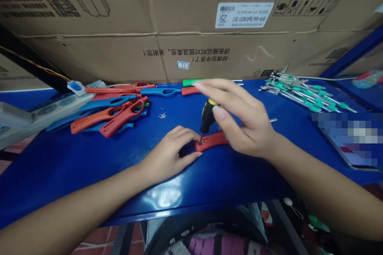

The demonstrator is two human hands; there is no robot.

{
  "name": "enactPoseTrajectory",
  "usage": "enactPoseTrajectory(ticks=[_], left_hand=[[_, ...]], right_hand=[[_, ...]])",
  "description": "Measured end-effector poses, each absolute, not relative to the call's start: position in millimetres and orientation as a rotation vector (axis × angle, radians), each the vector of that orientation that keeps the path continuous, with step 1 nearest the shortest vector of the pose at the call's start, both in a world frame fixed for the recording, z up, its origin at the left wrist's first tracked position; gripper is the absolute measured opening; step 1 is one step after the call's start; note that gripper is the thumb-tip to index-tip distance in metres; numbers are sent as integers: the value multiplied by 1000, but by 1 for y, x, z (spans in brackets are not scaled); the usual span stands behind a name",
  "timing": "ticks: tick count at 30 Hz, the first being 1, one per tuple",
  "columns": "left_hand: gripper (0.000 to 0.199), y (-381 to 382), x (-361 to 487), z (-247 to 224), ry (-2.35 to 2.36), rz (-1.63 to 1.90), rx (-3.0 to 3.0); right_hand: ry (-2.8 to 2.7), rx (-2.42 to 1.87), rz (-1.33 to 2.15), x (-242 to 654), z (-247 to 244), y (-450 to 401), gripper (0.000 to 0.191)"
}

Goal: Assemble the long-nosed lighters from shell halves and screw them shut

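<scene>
A red long-handled lighter (214,140) lies on the blue table, its far part hidden behind my right hand. My left hand (176,149) pinches the lighter's left end between thumb and fingers. In my right hand (243,117) is a black and yellow screwdriver (207,117), held nearly upright. Its tip meets the lighter near the left end, beside my left fingertips; whether a screw sits under it I cannot tell. Just behind my hands lie a green lighter (191,83) and another red lighter (190,91), both partly covered by my right hand.
Several red and blue lighter casings (119,117) are piled at left beside a power strip (44,111). Small screws (162,116) lie mid-table. Metal rods with green parts (308,93) are heaped back right, near a phone-like device (350,139). A cardboard box (119,55) stands behind.
</scene>
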State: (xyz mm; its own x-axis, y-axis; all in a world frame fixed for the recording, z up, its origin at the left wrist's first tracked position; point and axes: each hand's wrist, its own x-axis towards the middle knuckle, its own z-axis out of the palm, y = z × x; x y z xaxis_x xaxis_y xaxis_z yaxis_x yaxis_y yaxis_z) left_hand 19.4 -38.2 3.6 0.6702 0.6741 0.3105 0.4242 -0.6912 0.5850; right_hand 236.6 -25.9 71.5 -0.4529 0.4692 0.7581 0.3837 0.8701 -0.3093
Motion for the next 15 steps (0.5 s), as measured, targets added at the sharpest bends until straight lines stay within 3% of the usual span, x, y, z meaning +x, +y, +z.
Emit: enactPoseTrajectory(ticks=[3, 7, 12, 15], left_hand=[[17, -38, 19, 4, 848, 705, 2409], [19, -38, 19, 4, 831, 718, 2401], [18, -38, 19, 4, 844, 707, 2406], [19, -38, 19, 4, 848, 718, 2417]], right_hand=[[-2095, -621, 225, 238, 71, -24, 33], [-2090, -570, -28, 242, 73, -22, 29], [-2169, -571, 188, 244, 75, -22, 34], [-2142, -527, 12, 244, 76, -23, 27]])
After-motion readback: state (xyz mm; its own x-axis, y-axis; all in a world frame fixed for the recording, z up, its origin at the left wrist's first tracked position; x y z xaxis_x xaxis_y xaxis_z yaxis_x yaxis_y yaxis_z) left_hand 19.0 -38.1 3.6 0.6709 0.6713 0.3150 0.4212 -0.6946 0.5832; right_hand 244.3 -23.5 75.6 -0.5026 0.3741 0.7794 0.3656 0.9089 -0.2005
